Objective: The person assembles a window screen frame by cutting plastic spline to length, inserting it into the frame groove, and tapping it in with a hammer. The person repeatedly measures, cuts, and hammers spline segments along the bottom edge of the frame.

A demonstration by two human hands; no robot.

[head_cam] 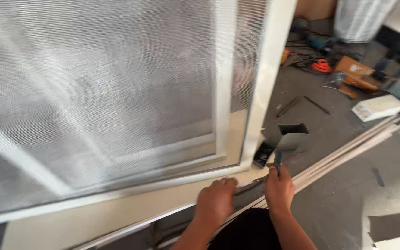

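My left hand [216, 200] presses fingers-closed on the white screen frame [255, 111] at its lower corner; my right hand [278, 190] grips the scraper [287, 143]. I'd keep the blade low and steady.

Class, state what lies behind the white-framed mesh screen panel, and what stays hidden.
Through the white-framed mesh screen panel, pale crossing frame bars show blurrily. Finer detail behind the mesh cannot be made out. The left hand rests by its lower corner; the right hand grips a blue-handled tool.

Grey concrete floor [339, 185], scattered tools [322, 65]
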